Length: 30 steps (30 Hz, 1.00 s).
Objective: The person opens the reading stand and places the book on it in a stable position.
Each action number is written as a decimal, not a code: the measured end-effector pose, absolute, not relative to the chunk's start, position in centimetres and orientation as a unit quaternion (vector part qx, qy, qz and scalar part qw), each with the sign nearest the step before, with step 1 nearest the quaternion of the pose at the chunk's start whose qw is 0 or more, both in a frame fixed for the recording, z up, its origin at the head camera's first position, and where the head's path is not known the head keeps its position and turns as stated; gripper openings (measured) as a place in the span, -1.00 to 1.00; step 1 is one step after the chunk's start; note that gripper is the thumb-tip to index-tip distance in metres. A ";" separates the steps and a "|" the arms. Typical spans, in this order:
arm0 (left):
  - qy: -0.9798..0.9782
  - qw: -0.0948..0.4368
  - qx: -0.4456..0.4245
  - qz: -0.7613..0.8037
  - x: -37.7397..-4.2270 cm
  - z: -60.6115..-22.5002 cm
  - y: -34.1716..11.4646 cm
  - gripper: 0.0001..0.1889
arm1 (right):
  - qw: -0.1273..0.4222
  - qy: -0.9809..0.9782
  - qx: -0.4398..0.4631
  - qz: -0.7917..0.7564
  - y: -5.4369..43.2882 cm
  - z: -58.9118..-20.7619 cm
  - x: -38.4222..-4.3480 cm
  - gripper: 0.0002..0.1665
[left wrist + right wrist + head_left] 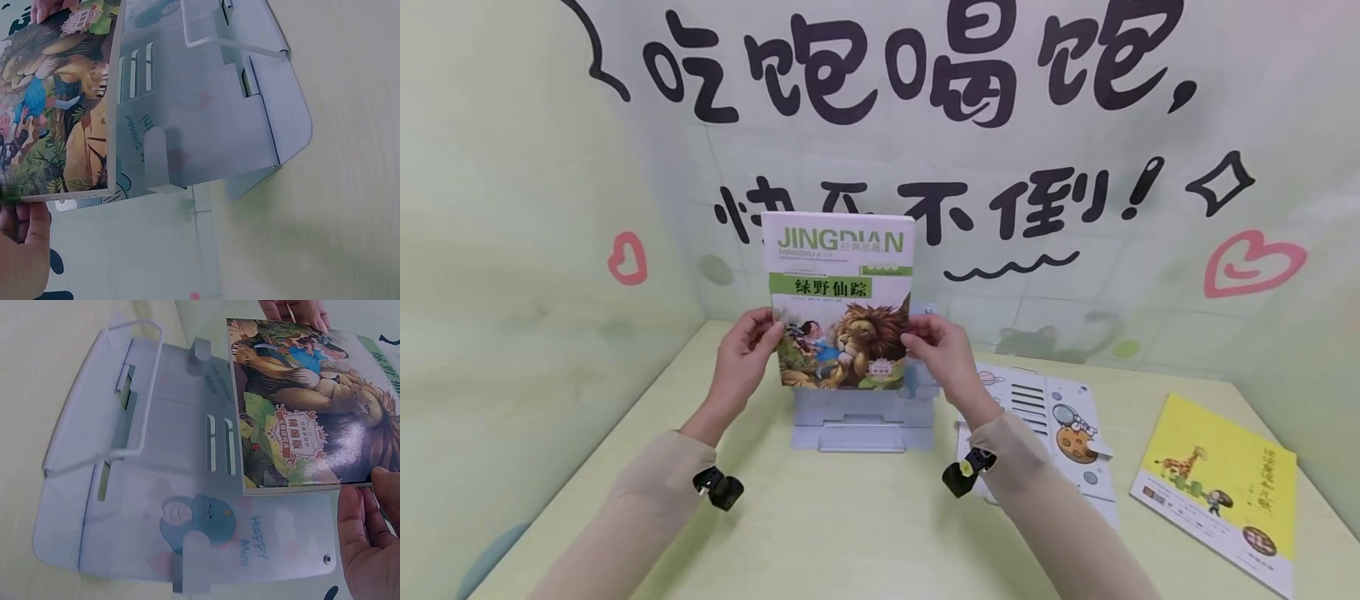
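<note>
Both hands hold up a book (842, 333) with a lion and a girl on its cover, front facing me. My left hand (743, 354) pinches its left edge, thumb on the cover. On the opposite edge, my right hand (943, 350) pinches it the same way. Behind and below the book stands a pale metal book stand (863, 417), its upper part hidden by the book. The right wrist view shows the stand's wire bar (150, 394), its page clips (195, 556) and a blue dinosaur print, with the book above the wire bar, over the back plate.
A second, white stand (1037, 425) with space drawings lies on the table to the right, partly behind the right forearm. Farther right is a yellow book (1221, 492) with a giraffe on it. A printed cloth (865, 150) with large lettering hangs behind the table.
</note>
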<state>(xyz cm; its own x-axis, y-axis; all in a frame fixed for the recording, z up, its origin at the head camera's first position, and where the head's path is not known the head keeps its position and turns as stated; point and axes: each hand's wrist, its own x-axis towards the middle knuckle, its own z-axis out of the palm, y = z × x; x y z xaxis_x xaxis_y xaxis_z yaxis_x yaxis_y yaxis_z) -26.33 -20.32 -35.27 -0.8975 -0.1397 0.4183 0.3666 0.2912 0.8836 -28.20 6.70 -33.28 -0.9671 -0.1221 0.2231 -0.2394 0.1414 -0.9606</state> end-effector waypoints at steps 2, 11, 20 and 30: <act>-0.778 0.222 -0.085 -0.582 -26.9 -35.0 -19.7 -0.66 | 0.059 -0.761 0.119 0.635 7.3 -33.1 -28.5 -0.73; -0.801 0.240 -0.111 -0.537 -27.9 -35.2 -18.3 -0.68 | 0.078 -0.785 0.115 0.604 9.1 -33.9 -29.6 -0.74; -0.806 0.222 -0.102 -0.538 -28.1 -36.7 -18.3 -0.67 | 0.066 -0.785 0.102 0.607 9.3 -35.0 -30.0 -0.71; -0.810 0.205 -0.061 -0.547 -28.3 -37.2 -17.9 -0.64 | 0.077 -0.797 0.080 0.594 8.9 -36.3 -30.2 -0.72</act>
<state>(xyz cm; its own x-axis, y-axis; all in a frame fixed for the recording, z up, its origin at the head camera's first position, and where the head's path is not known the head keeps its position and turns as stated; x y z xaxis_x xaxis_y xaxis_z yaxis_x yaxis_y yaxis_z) -28.30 -17.87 -37.25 -0.9084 -0.1248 0.3991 0.3236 0.3948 0.8599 -30.21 8.88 -36.29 -0.9753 -0.0360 0.2178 -0.2190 0.2811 -0.9343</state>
